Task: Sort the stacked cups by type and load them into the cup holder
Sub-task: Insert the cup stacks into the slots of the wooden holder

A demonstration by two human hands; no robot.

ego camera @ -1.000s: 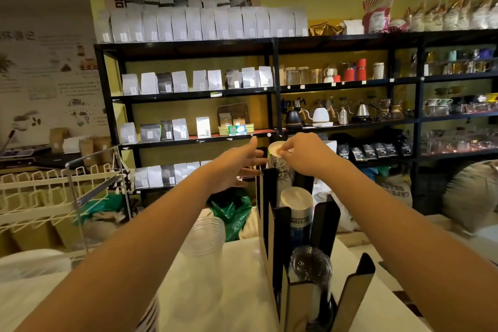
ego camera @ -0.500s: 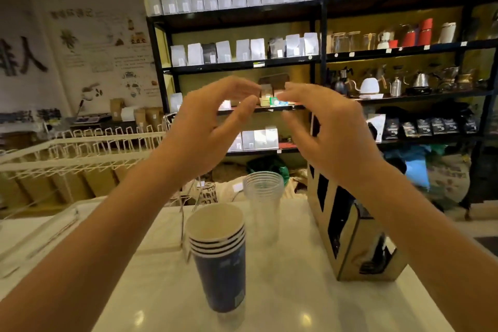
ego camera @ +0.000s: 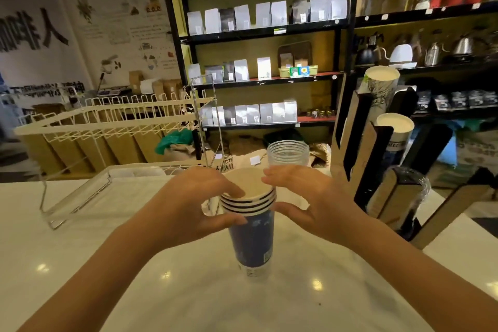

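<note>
A stack of several blue paper cups (ego camera: 253,240) stands upright on the white counter (ego camera: 107,264). My left hand (ego camera: 194,205) grips its top from the left, fingers over the rims and thumb on the side. From the right, my right hand (ego camera: 310,202) holds the same rims. Just behind stands a stack of clear plastic cups (ego camera: 287,152). The black and tan cup holder (ego camera: 350,143) is at the right, with patterned paper cups (ego camera: 381,81) in its top slot, white-rimmed cups (ego camera: 394,127) in the middle slot and clear cups (ego camera: 409,178) in the lowest.
A cream wire rack (ego camera: 107,118) with a clear tray under it occupies the counter's left rear. Black shelves (ego camera: 264,29) with bags and kettles fill the background. The counter's right edge runs just past the holder.
My hands have left the holder's top slot, swung left and come down onto the blue cup stack, closing around its rims. The view dropped toward the counter.
</note>
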